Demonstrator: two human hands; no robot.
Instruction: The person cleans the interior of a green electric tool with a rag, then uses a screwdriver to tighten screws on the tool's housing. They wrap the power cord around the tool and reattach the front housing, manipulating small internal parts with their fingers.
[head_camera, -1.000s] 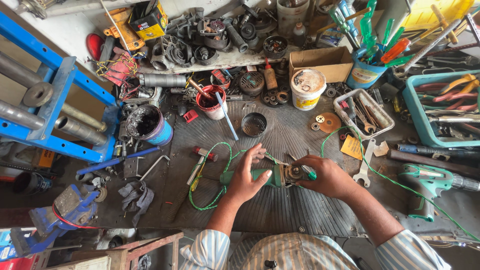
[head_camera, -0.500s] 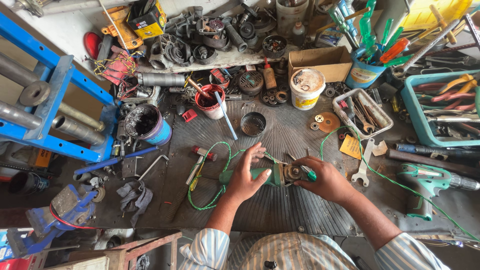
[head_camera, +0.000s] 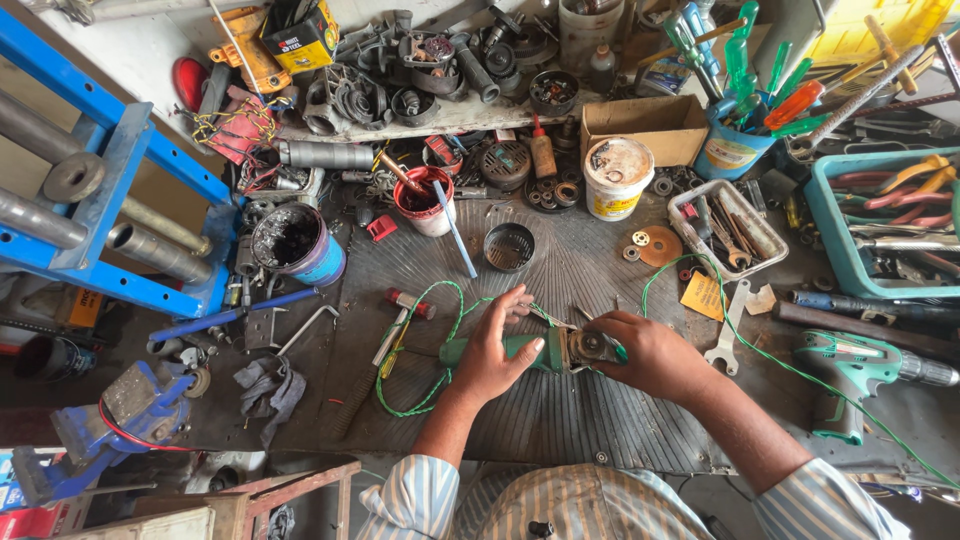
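- While the bench is crowded from edge to edge, the far left holds a blue press frame and, lower down, a blue vise beside a grey rag.
- Further in, a dark pot of grease stands near a red cup with a stick in it, and a small hammer lies just left of the looped green cord.
- The left hand is wrapped over the body of the green power tool, fingers closed round it, pinning it to the ribbed mat in front of the person.
- The tool lies on its side at the middle of the mat, between both hands, with its open metal head turned to the right.
- The right hand is cupped on that head, fingertips pinched at the exposed part; what they grip is too small to tell.
- The step in hand looks like work on the tool's head, one hand steadying, the other fitting or loosening a piece.
- The next move, I judge, calls for a firm hold on the body and a careful twist or pull at the head; the flat wrench lies just right of the hand if more grip is needed.
- Beyond it lie a clear tray of bits, a green drill and a teal crate of pliers.
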